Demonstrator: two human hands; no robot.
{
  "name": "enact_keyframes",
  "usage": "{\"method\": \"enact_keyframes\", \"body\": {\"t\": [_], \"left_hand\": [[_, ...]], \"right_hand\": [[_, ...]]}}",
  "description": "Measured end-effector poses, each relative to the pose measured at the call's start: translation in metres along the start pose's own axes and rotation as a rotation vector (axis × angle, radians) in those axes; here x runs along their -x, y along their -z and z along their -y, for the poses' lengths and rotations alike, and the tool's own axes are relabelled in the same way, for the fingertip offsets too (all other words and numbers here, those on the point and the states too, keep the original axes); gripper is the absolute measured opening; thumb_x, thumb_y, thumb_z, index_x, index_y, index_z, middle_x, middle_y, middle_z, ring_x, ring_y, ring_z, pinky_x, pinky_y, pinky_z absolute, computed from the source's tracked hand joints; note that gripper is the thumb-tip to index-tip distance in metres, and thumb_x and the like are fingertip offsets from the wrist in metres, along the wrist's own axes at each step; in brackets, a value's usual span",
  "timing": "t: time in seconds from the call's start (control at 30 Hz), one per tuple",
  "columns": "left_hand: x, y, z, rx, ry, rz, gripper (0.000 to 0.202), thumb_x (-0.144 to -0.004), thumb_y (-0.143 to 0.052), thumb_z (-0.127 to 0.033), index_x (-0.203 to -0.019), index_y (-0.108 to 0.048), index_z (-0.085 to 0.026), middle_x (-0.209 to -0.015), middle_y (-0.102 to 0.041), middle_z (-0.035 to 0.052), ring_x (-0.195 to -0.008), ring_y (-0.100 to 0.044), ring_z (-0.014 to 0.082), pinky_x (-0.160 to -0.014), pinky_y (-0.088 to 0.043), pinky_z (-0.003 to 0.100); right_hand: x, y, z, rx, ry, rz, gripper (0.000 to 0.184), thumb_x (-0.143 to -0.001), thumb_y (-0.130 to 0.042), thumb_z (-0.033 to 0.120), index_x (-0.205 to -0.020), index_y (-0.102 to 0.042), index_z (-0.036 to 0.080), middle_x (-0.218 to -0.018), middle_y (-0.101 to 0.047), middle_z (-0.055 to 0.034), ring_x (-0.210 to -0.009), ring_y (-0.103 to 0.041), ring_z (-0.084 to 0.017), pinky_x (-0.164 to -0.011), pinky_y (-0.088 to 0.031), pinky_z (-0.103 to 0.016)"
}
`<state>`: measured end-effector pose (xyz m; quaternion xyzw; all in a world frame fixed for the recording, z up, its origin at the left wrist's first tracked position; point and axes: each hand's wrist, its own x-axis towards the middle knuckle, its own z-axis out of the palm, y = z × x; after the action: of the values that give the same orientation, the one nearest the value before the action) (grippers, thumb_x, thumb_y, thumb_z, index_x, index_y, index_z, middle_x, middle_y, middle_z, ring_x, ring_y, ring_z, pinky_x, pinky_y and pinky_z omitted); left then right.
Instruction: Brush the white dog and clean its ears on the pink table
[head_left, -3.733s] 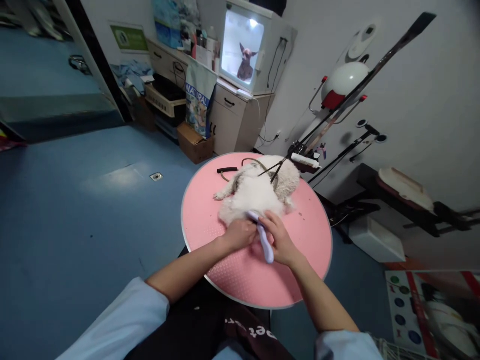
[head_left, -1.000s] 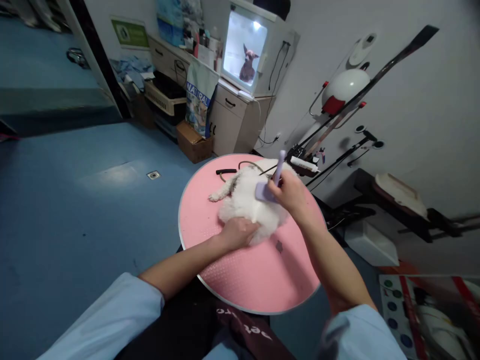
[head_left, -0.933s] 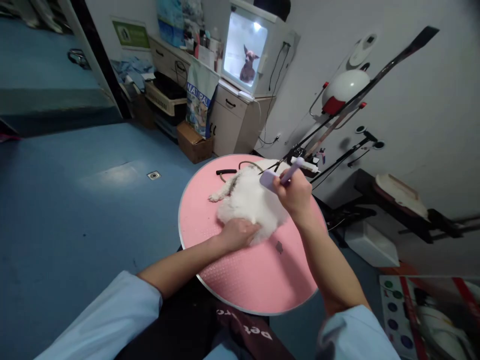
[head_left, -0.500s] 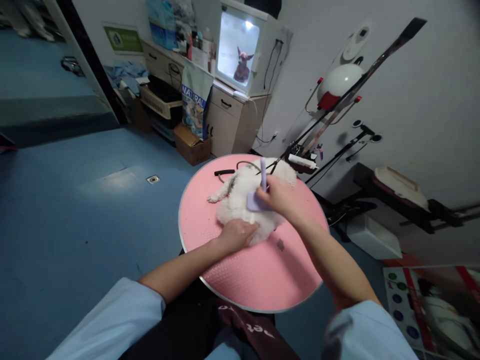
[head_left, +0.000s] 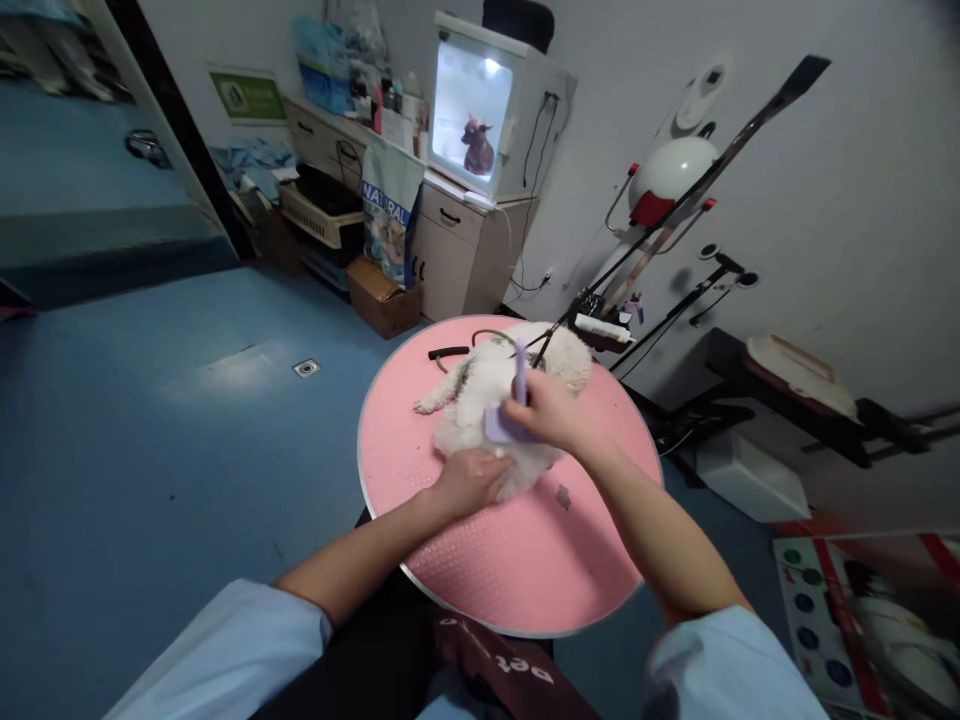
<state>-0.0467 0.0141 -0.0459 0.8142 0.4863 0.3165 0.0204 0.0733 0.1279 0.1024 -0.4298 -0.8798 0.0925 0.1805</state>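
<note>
A fluffy white dog [head_left: 480,390] lies on the round pink grooming table [head_left: 517,580], one leg stretched out to the left. My right hand [head_left: 551,408] grips the handle of a lavender slicker brush [head_left: 504,427], whose head rests against the dog's coat; the bristle side is hidden. At the dog's near end, my left hand [head_left: 472,480] is closed on white fur, with its fingertips partly buried. A small grey tuft [head_left: 563,496] lies on the tabletop right of the dog. Beyond the dog's outstretched leg is a black handle [head_left: 448,352] with a thin loop.
A slanting black grooming arm [head_left: 720,160] rises behind the table, beside a tray with a white tube [head_left: 602,328]. At the back, a lit white cabinet [head_left: 540,120] holds a small brown dog [head_left: 478,147]. A cardboard box [head_left: 384,300] stands on the floor with a food bag [head_left: 388,205] above it.
My right hand and the brush have moved slightly down and left over the coat, towards my left hand. The left hand keeps its place on the fur. The brown dog's head has turned.
</note>
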Motion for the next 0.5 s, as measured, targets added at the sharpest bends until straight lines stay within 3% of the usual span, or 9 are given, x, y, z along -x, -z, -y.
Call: {"method": "enact_keyframes", "body": {"t": [0.07,0.17,0.3,0.43,0.5], "left_hand": [[-0.002,0.002,0.003,0.029,0.014,-0.047,0.021,-0.087,-0.046,-0.021,-0.097,-0.065,-0.019,-0.069,-0.067,0.0027,-0.063,-0.06,0.0132,-0.059,-0.045,0.024],[-0.005,0.005,0.006,0.044,0.018,-0.1,0.023,-0.089,-0.045,-0.023,-0.097,-0.066,-0.018,-0.07,-0.068,0.0027,-0.062,-0.061,0.0128,-0.058,-0.044,0.024],[-0.006,0.005,0.003,0.048,-0.002,-0.09,0.022,-0.089,-0.045,-0.022,-0.09,-0.067,-0.019,-0.067,-0.067,0.0013,-0.06,-0.061,0.0127,-0.056,-0.043,0.024],[-0.005,0.003,-0.001,0.031,0.006,-0.085,0.022,-0.089,-0.045,-0.023,-0.093,-0.066,-0.019,-0.068,-0.067,0.002,-0.061,-0.06,0.0125,-0.056,-0.042,0.023],[-0.005,0.003,-0.002,0.024,-0.002,-0.066,0.023,-0.089,-0.044,-0.023,-0.094,-0.066,-0.019,-0.066,-0.066,0.002,-0.061,-0.06,0.0124,-0.055,-0.042,0.023]], "right_hand": [[0.005,-0.005,-0.002,-0.031,-0.032,0.01,0.012,-0.073,-0.05,0.031,-0.068,-0.047,0.021,-0.069,-0.054,-0.0011,-0.062,-0.047,-0.015,-0.06,-0.036,-0.027],[0.011,-0.01,-0.003,-0.068,-0.115,-0.197,0.014,-0.077,-0.047,0.034,-0.073,-0.048,0.02,-0.072,-0.055,-0.0019,-0.064,-0.048,-0.015,-0.062,-0.037,-0.028],[0.013,-0.006,-0.004,-0.092,-0.138,-0.094,0.014,-0.075,-0.05,0.034,-0.071,-0.049,0.021,-0.071,-0.056,-0.0015,-0.062,-0.048,-0.016,-0.059,-0.036,-0.028],[0.011,0.004,-0.003,-0.05,-0.199,-0.303,0.017,-0.08,-0.046,0.037,-0.076,-0.05,0.021,-0.076,-0.057,-0.0034,-0.067,-0.05,-0.017,-0.063,-0.037,-0.029],[0.011,0.007,0.001,-0.024,-0.146,-0.193,0.016,-0.079,-0.047,0.037,-0.076,-0.05,0.021,-0.074,-0.057,-0.0035,-0.066,-0.05,-0.017,-0.061,-0.036,-0.029]]}}
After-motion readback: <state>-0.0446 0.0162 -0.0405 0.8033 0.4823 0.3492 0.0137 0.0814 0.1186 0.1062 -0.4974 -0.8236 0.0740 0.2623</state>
